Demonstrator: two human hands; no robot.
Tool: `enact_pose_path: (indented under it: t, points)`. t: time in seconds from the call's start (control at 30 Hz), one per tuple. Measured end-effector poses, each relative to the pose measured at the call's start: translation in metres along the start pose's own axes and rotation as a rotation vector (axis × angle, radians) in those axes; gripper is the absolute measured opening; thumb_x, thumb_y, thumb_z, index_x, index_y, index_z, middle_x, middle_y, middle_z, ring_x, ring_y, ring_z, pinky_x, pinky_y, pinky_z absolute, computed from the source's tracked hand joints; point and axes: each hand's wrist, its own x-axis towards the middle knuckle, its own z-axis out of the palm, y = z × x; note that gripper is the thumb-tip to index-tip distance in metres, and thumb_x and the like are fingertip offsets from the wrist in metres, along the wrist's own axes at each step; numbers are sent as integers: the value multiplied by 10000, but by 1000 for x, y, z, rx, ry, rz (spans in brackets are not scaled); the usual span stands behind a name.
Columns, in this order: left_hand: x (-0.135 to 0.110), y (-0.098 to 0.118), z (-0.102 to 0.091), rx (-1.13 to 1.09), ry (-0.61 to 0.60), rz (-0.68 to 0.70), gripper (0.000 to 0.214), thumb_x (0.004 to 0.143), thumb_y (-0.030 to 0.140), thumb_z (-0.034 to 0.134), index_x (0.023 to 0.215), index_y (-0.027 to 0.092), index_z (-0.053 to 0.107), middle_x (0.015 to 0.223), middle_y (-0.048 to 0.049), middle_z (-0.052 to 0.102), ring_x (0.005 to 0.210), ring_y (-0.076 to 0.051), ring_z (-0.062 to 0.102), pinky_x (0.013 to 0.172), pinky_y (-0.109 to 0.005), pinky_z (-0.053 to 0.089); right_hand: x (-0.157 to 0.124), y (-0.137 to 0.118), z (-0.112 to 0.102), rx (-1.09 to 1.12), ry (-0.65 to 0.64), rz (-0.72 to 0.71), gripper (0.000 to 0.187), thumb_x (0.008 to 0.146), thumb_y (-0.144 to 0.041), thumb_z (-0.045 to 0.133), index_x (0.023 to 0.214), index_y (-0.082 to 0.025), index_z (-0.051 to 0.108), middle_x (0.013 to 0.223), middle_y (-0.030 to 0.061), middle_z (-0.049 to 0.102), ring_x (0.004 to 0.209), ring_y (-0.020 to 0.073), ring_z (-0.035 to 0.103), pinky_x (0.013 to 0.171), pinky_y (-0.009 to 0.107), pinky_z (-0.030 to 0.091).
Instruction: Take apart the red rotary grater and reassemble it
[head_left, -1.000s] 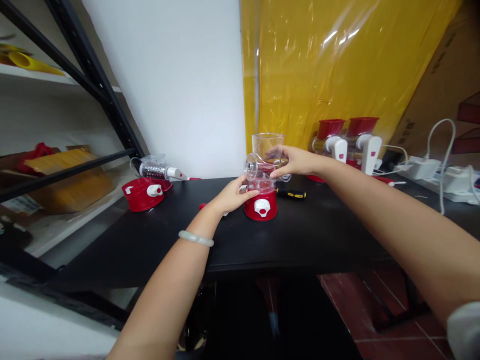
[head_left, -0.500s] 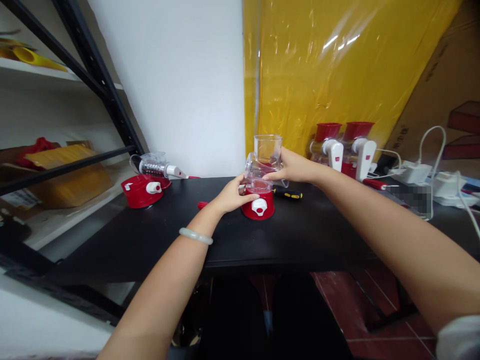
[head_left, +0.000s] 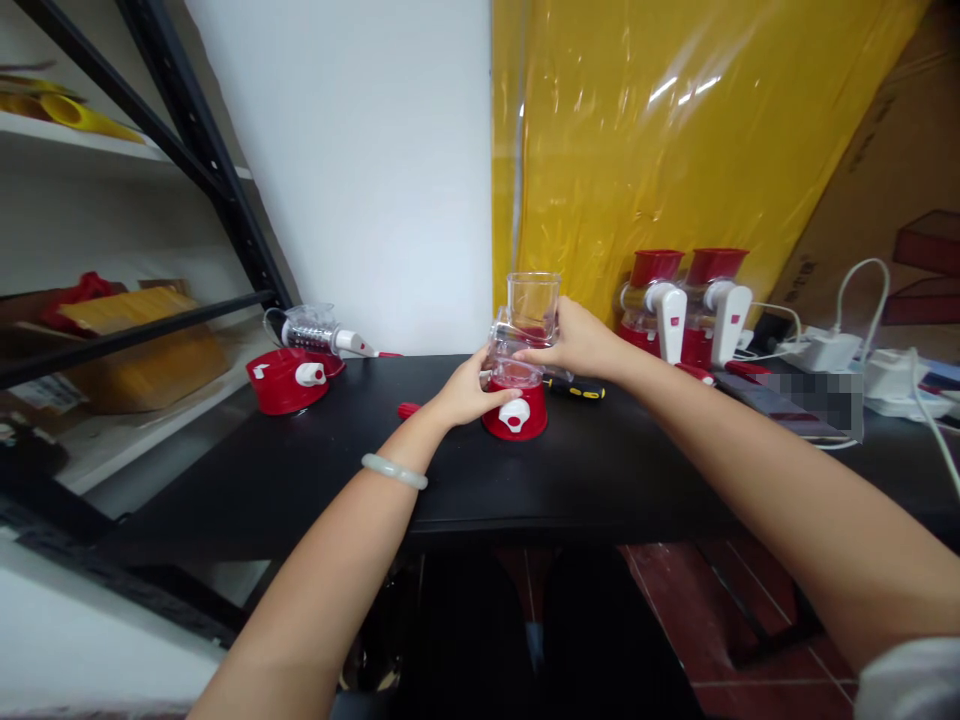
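A red grater base (head_left: pixel 525 425) with a white knob on its front stands on the black table. On top of it sits a clear plastic grater housing (head_left: pixel 532 298) with an upright square chute. My left hand (head_left: pixel 472 390) is closed around the left side where base and housing meet, its thumb across the red base. From the right, my right hand (head_left: pixel 574 340) grips the clear housing, thumb in front and the other fingers behind, mostly hidden. Behind the base lies a black and yellow screwdriver (head_left: pixel 581 388). A red piece (head_left: pixel 408 410) shows partly beyond my left wrist.
Left on the table (head_left: pixel 360 490) are another red base (head_left: pixel 281 390) and a clear housing with a metal grating drum (head_left: pixel 311 335). Two assembled graters (head_left: pixel 716 300) stand at the back right, near a phone (head_left: pixel 787 405) and white chargers (head_left: pixel 832 348). A shelf rack (head_left: pixel 225 200) borders the left.
The clear housing has turned slightly and shifted a little left on the base, with my right hand moving along. My left hand keeps its hold on the base.
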Motion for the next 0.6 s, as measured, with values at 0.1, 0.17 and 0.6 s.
enact_pose_path:
  t: [0.1,0.17,0.6]
  points:
    - [2,2,0,-5,-24,-4,834,675,269,800,1400,187,396,1338,-164,551,1132,-275,615,994,-449,490,-3,-1,2,-37,4,14,697,575,-487,822,1163,-213,565,1122,127,648,1102,382,575,927,555,460]
    - [4,4,-7,-9,-41,-12,853,658,278,811,1399,194,397,1376,-167,517,1200,-287,568,1017,-456,464,-4,-1,3,-58,11,25,684,590,-504,807,1151,-200,563,1117,135,645,1087,372,584,917,545,466]
    - [4,-28,-51,1005,55,-298,403,573,457,795,822,152,708,936,-174,700,1021,-380,625,914,-445,455,4,34,3,228,-56,37,655,698,-590,703,1172,-165,547,1194,132,623,1076,264,612,954,447,472]
